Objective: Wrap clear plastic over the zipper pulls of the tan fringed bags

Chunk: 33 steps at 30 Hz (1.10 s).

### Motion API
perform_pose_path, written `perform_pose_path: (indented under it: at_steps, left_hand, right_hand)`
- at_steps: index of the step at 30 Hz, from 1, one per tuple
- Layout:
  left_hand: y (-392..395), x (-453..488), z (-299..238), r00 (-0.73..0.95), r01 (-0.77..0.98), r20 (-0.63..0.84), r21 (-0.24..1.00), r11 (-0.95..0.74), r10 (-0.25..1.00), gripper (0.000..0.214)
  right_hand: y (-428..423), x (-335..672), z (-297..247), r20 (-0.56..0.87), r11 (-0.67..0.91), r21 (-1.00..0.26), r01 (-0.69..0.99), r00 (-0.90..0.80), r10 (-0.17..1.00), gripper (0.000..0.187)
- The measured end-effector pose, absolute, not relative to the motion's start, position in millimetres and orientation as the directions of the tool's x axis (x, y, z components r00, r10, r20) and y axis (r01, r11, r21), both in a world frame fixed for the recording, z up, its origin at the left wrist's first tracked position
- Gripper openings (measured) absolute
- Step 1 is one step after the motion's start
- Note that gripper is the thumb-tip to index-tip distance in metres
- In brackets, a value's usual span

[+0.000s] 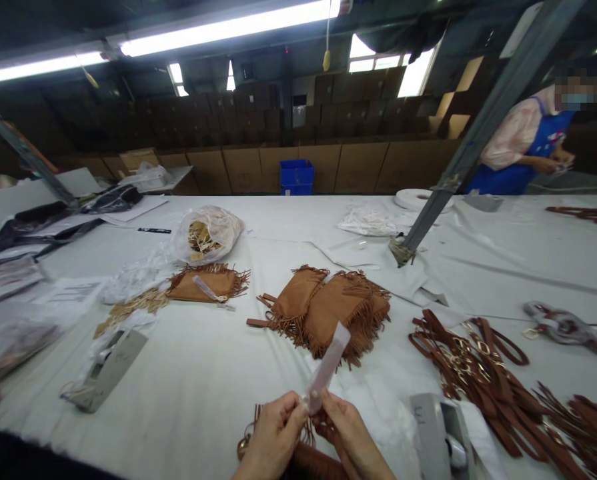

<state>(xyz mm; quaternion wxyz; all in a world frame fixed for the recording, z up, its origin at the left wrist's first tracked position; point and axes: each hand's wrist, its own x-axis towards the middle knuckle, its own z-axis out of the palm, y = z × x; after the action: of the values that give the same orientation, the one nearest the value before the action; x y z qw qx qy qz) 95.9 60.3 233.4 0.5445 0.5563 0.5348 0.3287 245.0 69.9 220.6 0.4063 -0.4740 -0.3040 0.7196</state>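
A pale translucent wrapping strip (332, 357) stands up at a slant from between my two hands. My left hand (277, 427) pinches its lower end, and my right hand (347, 427) has thumb and fingers closed on it just to the right. What the strip's lower end is wrapped round, if anything, is hidden by my fingers. Below my hands lies a brown fringed bag (312, 460), partly covered by them, with a round metal piece (243, 445) at its left. More brown fringed bags (335, 303) are piled just beyond.
Another fringed bag (205, 283) lies left, near a plastic bag of tan pieces (209, 233). Grey tape dispensers (111, 370) stand at left and right. Brown straps with metal clips (471, 373) are heaped right. A slanted metal post (458, 160) rises behind; a person (533, 137) stands beyond it.
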Motion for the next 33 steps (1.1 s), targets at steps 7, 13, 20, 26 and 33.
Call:
perform_pose_path:
  at_steps: [7,13,20,26,33]
  left_hand:
    - [57.9,90.2,233.0,0.304,0.319,-0.181,0.945,0.079,0.935,0.031]
    - [46.1,82.5,219.3,0.278,0.501,-0.156,0.865,-0.005,0.948,0.028]
    - [46.5,92.6,217.3,0.227,0.447,-0.099,0.894,-0.013,0.969,0.023]
    - [49.3,96.2,216.4,0.125,0.411,-0.106,0.911,0.045,0.986,0.030]
    - [49.2,90.0,205.0,0.088,0.347,-0.204,0.924,0.162,0.975,0.030]
  right_hand:
    - [74.8,241.3,220.3,-0.403,-0.401,-0.852,-0.337,-0.065,0.913,0.042]
    - [80.1,246.3,221.8,-0.384,-0.337,-0.886,-0.317,0.094,0.919,0.042]
    - [82.9,251.6,229.7,-0.362,-0.338,-0.917,-0.211,0.090,0.928,0.044]
    - [71.7,247.1,220.7,-0.381,-0.381,-0.913,-0.147,-0.035,0.924,0.045]
    - [62.9,242.9,214.5,-0.376,-0.406,-0.898,-0.171,-0.183,0.908,0.052]
